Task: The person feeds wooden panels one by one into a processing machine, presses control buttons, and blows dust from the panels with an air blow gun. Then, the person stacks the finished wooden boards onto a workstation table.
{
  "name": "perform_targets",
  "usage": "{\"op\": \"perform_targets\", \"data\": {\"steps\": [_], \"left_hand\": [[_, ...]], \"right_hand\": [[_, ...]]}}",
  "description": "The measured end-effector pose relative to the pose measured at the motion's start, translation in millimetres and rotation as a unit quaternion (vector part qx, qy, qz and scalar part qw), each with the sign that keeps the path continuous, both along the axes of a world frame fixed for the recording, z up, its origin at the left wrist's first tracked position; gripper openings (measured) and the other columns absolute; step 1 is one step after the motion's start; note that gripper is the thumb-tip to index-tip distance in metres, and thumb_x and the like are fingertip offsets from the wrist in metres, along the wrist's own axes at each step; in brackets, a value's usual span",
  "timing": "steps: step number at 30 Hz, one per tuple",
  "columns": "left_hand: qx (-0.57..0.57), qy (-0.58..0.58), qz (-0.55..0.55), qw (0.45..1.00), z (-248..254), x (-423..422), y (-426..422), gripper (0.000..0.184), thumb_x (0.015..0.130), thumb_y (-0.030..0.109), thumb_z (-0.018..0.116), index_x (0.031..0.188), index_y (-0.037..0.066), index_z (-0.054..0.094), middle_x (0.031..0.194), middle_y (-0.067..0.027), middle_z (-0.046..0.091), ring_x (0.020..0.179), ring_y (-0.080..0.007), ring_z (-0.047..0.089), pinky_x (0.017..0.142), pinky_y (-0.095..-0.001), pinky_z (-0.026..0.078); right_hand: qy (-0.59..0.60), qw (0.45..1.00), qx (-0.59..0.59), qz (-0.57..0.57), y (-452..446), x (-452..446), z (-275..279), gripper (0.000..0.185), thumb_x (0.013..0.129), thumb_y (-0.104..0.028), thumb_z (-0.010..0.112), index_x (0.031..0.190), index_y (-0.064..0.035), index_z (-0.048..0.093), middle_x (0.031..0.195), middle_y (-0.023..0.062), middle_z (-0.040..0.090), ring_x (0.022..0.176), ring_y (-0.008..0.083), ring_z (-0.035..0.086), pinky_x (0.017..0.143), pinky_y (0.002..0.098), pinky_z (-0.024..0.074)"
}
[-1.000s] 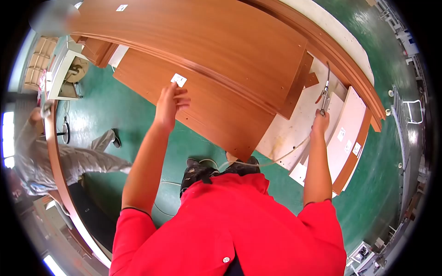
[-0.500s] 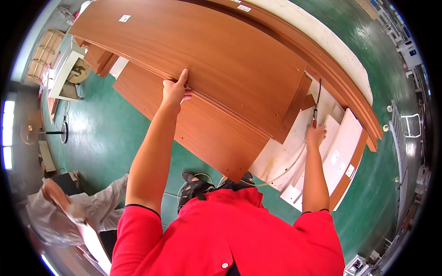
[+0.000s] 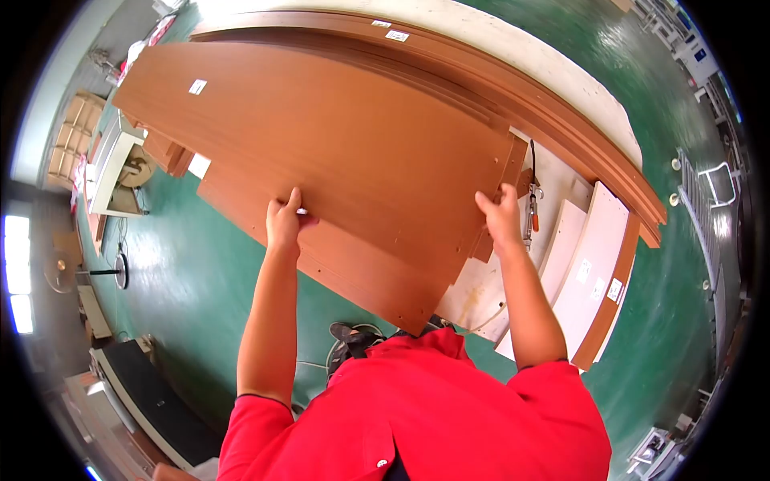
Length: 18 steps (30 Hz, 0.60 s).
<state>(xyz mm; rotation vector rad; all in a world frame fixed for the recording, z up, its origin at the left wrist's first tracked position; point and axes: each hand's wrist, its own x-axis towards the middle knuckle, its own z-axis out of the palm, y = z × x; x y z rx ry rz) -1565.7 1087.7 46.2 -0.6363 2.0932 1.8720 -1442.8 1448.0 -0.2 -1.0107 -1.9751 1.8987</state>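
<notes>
A large brown panel [image 3: 321, 128] with a white label lies over another brown panel [image 3: 361, 276]. My left hand [image 3: 285, 220] grips the upper panel's near edge, thumb on top and fingers partly under it. Close to the same panel's right end is my right hand [image 3: 501, 215], its thumb and index finger apart and nothing held in it; whether it touches the panel is unclear. Just right of that hand, an air blow gun [image 3: 531, 212] with an orange-red part rests on the pale board [image 3: 561, 172].
Long brown mouldings [image 3: 545, 112] curve along the far side. White-faced boards with labels [image 3: 589, 260] lie at the right. A hose runs near my feet. On the left are a white machine [image 3: 116, 164], a fan [image 3: 60, 272] and a black-topped bench [image 3: 152, 393].
The upper panel has shifted toward me with my left hand on it. My right hand has let go of the air gun and moved left to the panel's end. The co-worker has mostly left view.
</notes>
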Motion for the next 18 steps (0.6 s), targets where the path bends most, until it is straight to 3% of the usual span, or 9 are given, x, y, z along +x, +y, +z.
{"op": "perform_targets", "data": {"steps": [3,4,7,10,13,15,16,17,18], "left_hand": [[0.018,0.01,0.034,0.999,4.4,35.7,-19.3,0.028,0.098,0.026,0.06,0.103,0.001,0.048,0.104,-0.013,0.062,0.088,-0.022,0.066,0.08,-0.0376,0.055],[0.029,0.019,0.037,0.999,1.8,47.1,-27.3,0.025,0.098,0.024,0.06,0.103,0.002,0.049,0.107,-0.0122,0.061,0.094,-0.0215,0.064,0.079,-0.0372,0.055],[0.074,0.028,0.06,0.995,9.6,75.7,-32.0,0.02,0.099,0.022,0.056,0.108,0.004,0.053,0.109,-0.0098,0.061,0.099,-0.0219,0.062,0.082,-0.0383,0.053],[0.075,0.04,0.093,0.992,9.8,85.7,-29.0,0.021,0.099,0.02,0.055,0.113,0.004,0.052,0.106,-0.0081,0.062,0.096,-0.0216,0.062,0.081,-0.0373,0.051],[0.07,0.023,0.073,0.995,-15.2,85.8,-51.8,0.028,0.097,0.021,0.058,0.118,0.003,0.053,0.107,-0.0073,0.063,0.095,-0.0204,0.061,0.083,-0.0363,0.05],[0.02,0.019,0.065,0.998,-28.5,82.0,-52.3,0.03,0.096,0.022,0.062,0.118,0.003,0.055,0.105,-0.0077,0.064,0.093,-0.0197,0.062,0.082,-0.0358,0.05],[0.021,0.051,0.084,0.995,-43.0,79.0,-49.4,0.027,0.093,0.021,0.065,0.111,0.003,0.057,0.102,-0.0062,0.064,0.092,-0.0183,0.062,0.082,-0.0359,0.051],[0.051,0.06,0.051,0.996,-33.3,72.1,-37.4,0.039,0.091,0.029,0.07,0.11,0.0,0.052,0.095,-0.0098,0.063,0.075,-0.0174,0.063,0.061,-0.0329,0.053],[0.038,0.021,0.003,0.999,-25.7,63.1,-32.6,0.042,0.092,0.033,0.069,0.107,-0.001,0.049,0.093,-0.012,0.061,0.064,-0.0175,0.062,0.053,-0.0328,0.052]], "right_hand": [[0.003,0.997,-0.076,-0.027,-33.4,43.4,12.6,0.047,0.086,-0.001,0.068,0.123,-0.0012,0.039,0.113,0.0125,0.059,0.098,0.0186,0.061,0.085,0.0327,0.0511],[0.021,0.998,-0.046,-0.023,-41.0,59.2,-1.2,0.053,0.086,-0.001,0.069,0.128,-0.0022,0.037,0.116,0.0127,0.057,0.105,0.0198,0.058,0.089,0.0337,0.0499],[0.017,0.997,-0.064,-0.025,-62.0,97.5,-5.5,0.054,0.085,0.0,0.07,0.128,-0.002,0.037,0.118,0.0134,0.056,0.106,0.0199,0.057,0.09,0.0325,0.0487],[-0.017,0.997,-0.065,-0.034,-71.9,111.2,2.2,0.056,0.083,0.002,0.07,0.13,-0.0022,0.038,0.119,0.0127,0.055,0.108,0.0215,0.056,0.091,0.0328,0.0475],[0.043,0.996,-0.064,-0.05,-66.8,110.9,-13.0,0.06,0.08,0.001,0.072,0.129,-0.0036,0.039,0.116,0.011,0.053,0.105,0.021,0.053,0.09,0.0349,0.0454],[0.003,0.998,-0.019,-0.055,-56.4,101.2,-1.6,0.062,0.079,-0.002,0.073,0.132,-0.0039,0.04,0.12,0.0105,0.049,0.111,0.0224,0.048,0.095,0.0366,0.0416],[0.026,0.998,-0.025,-0.043,-37.9,102.3,-29.1,0.06,0.081,-0.004,0.072,0.133,-0.0039,0.041,0.124,0.0103,0.047,0.115,0.023,0.045,0.098,0.0373,0.0396],[0.036,0.999,-0.017,-0.036,-24.7,91.1,-36.4,0.06,0.082,-0.003,0.071,0.133,-0.0033,0.04,0.126,0.0104,0.047,0.116,0.0241,0.044,0.101,0.0389,0.0381],[0.014,0.999,0.027,-0.024,-7.9,80.6,-45.1,0.055,0.085,-0.001,0.068,0.132,-0.0027,0.041,0.126,0.0103,0.047,0.115,0.0236,0.045,0.1,0.0374,0.0389]]}}
